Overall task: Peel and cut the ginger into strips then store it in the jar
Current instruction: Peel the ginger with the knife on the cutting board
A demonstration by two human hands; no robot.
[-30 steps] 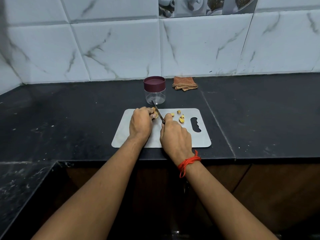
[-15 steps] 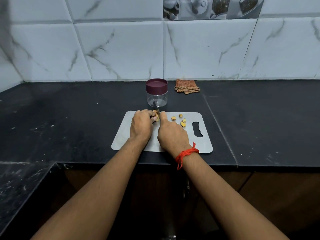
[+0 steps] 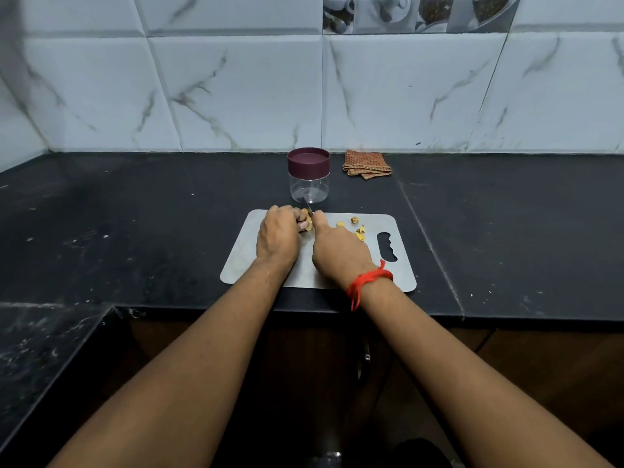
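Left hand [image 3: 278,236] curled round the knobbly tan ginger piece [image 3: 306,216] on the grey cutting board [image 3: 243,261]. Right hand [image 3: 337,251] gripped the thin-bladed knife [image 3: 308,205] (handle hidden) against it.

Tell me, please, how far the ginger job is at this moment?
Done: a few yellow cut pieces lie on the cutting board. In hand: the left hand holds the ginger while the right hand holds the knife against it. Left: more cutting, then storing; the jar behind the board looks empty, its lid on.
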